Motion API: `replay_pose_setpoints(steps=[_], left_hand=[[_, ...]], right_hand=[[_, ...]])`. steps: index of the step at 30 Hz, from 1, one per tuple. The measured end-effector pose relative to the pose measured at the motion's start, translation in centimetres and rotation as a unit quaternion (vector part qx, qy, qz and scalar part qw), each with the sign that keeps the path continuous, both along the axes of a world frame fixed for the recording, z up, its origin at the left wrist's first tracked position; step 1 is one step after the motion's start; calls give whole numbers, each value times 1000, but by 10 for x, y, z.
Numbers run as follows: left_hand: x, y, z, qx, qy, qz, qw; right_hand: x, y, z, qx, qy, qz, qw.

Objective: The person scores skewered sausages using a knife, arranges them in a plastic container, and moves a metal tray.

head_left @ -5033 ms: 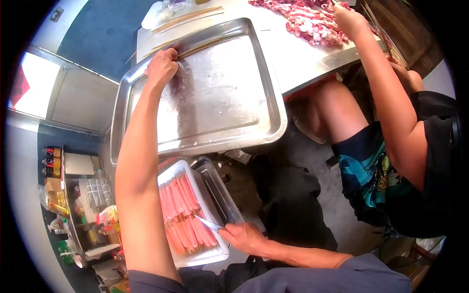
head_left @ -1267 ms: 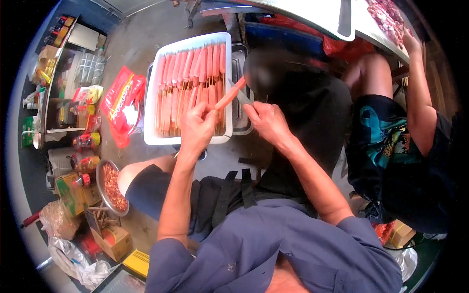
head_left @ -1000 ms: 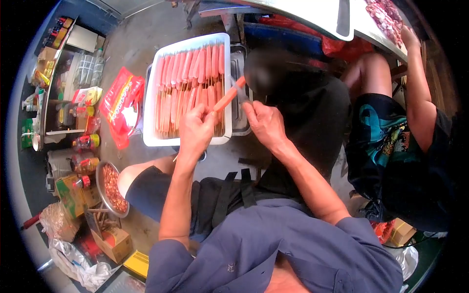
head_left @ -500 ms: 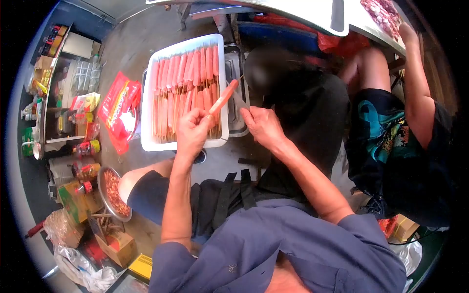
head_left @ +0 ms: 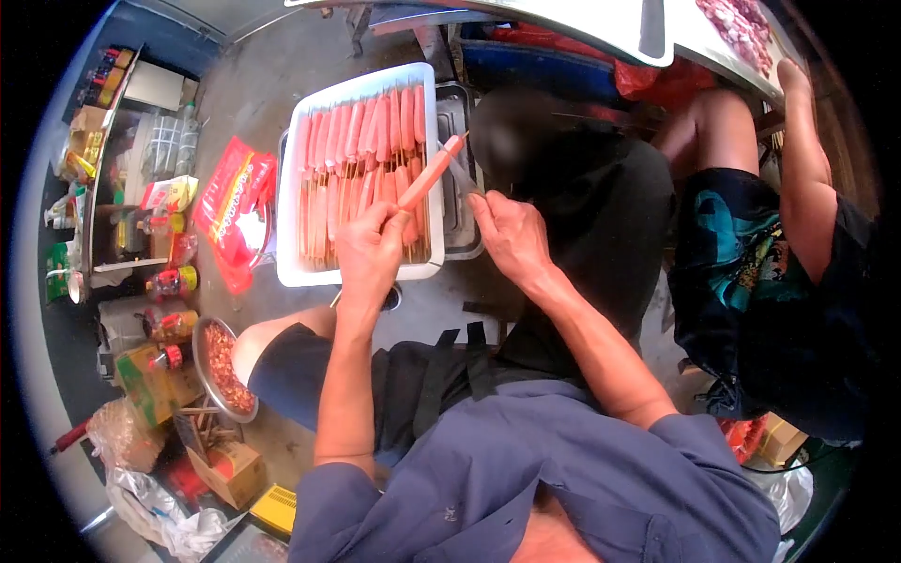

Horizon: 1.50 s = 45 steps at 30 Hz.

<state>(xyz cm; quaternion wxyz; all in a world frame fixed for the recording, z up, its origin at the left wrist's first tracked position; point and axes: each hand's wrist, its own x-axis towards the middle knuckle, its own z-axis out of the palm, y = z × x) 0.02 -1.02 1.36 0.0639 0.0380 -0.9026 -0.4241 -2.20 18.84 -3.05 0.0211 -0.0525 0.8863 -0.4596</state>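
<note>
My left hand is closed around the lower end of a skewered sausage, which slants up to the right. The skewer's tip pokes out at the top, and its other end shows below my wrist. My right hand grips a knife, its handle hidden in the fingers. The blade lies close beside the sausage's upper part; I cannot tell whether they touch. Behind my left hand is a white tray, filled with rows of skewered sausages.
A red plastic bag lies on the floor left of the tray. A metal bowl of reddish chopped food stands near my left knee. Bottles and packets crowd a shelf at left. Another person's arm is at right, near meat on a table.
The sausage and the knife blade have moved slightly up. The skewer's lower end now shows beneath my left wrist. Both hands keep their hold.
</note>
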Motion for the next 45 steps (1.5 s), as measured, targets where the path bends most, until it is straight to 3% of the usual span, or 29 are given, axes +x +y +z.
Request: replay_pose_setpoints(steps=[2, 4, 7, 9, 10, 12, 14, 16, 18, 19, 24, 27, 37, 40, 42, 45], left_hand=[[1, -17, -8, -1, -24, 21, 999], [-1, -23, -8, -3, -48, 44, 998], [-2, -25, -4, 253, -156, 30, 954], [-5, -19, 1, 316, -201, 40, 927], [-5, -14, 3, 376, -245, 49, 892], [-3, -6, 6, 404, -257, 54, 876], [0, -4, 5, 458, -299, -2, 837], [2, -1, 3, 453, -296, 5, 841], [3, 0, -3, 371, -266, 14, 890], [4, 2, -4, 371, -267, 14, 889], [5, 7, -22, 290, -154, 23, 944], [7, 8, -22, 240, -143, 21, 960], [9, 11, -20, 232, -102, 1, 967], [8, 9, -22, 201, -120, 9, 972], [10, 8, -21, 174, -105, 13, 979], [11, 11, -18, 157, -93, 10, 983]], right_hand=[[-3, -1, -5, -107, -40, -91, 989], [-14, 9, -5, -148, -64, -107, 981], [-8, 7, 0, -140, -65, -45, 987], [1, -2, -1, -150, -88, 10, 985], [4, -4, 0, -119, -26, 22, 992], [5, -5, 3, -90, 3, 44, 995], [6, -6, 11, -78, 8, 46, 996], [5, -5, 12, -68, 14, 42, 997], [5, -3, 11, -28, 3, 62, 998], [6, -3, 11, -28, 2, 62, 998], [8, -6, 7, 13, -11, 79, 997], [9, -5, 8, -57, 7, 33, 998], [9, -5, 11, -1, -32, 114, 993], [9, -4, 6, 19, -31, 98, 994], [6, -2, 6, -66, -38, 1, 997], [3, -1, 9, -46, -29, 10, 998]])
